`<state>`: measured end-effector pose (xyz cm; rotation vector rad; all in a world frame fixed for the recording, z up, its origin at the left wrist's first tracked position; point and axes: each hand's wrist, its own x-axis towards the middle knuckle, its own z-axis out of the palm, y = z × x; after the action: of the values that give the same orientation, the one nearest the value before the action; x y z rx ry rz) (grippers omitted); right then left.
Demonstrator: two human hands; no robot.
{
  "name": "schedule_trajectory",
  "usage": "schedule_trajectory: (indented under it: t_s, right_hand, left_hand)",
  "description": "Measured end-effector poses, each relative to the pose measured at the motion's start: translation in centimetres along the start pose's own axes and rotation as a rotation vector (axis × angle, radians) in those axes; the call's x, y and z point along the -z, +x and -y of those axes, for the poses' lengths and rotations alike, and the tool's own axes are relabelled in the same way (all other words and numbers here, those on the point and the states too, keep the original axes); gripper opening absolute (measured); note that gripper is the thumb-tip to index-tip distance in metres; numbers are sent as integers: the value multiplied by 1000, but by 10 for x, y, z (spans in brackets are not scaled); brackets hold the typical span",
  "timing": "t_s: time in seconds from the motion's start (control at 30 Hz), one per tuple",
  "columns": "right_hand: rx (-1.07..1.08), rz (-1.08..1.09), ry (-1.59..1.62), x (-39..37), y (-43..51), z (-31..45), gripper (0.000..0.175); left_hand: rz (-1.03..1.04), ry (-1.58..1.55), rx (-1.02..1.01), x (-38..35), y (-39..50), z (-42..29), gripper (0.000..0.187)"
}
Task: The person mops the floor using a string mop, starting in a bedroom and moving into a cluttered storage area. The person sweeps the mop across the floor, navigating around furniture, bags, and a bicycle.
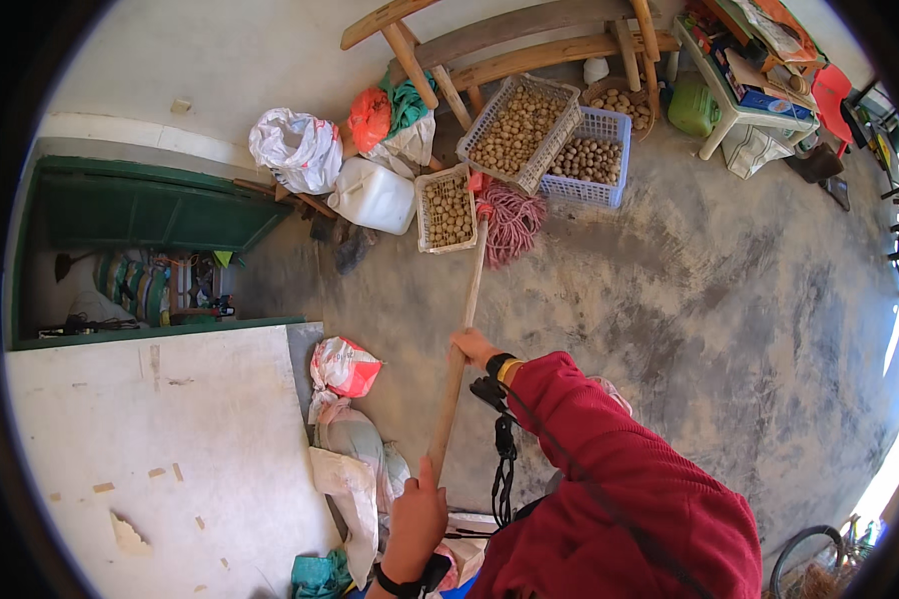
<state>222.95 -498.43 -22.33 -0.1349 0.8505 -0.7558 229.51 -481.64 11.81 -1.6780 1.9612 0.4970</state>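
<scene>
A mop's wooden handle slants across the view, gripped at two places. Higher up the handle, my right hand is closed around it, below a dark red sleeve. Near the handle's lower end is my left hand, wrapped on the wood with the index finger lying along it. The mop head of reddish-pink strands rests on the concrete floor. It lies right beside a small cream plastic crate and a larger cream crate, both holding round brown produce, perhaps walnuts or small potatoes.
A lavender crate stands behind the mop head, under a wooden frame. White jerrycan and sacks line the wall. More sacks lie at left by a white wall and green doorway. A table stands upper right.
</scene>
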Motion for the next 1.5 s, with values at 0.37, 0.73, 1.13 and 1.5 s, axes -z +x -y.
schedule_trajectory:
  t_s: [0.37,0.73,1.13,1.5]
  right_hand:
    - [66,-127,302,8,-79,44,25]
    - [131,-420,400,79,-174,10,21]
    - [-10,-422,196,45,-97,-76,30]
    - [-83,-137,84,15,2,14,29]
  left_hand:
    - [166,66,-178,103,8,-14,60]
    - [168,-144,-488,67,12,8,53]
    - [94,-61,-169,8,-32,70,55]
    - [-47,108,-48,5,8,-7,50]
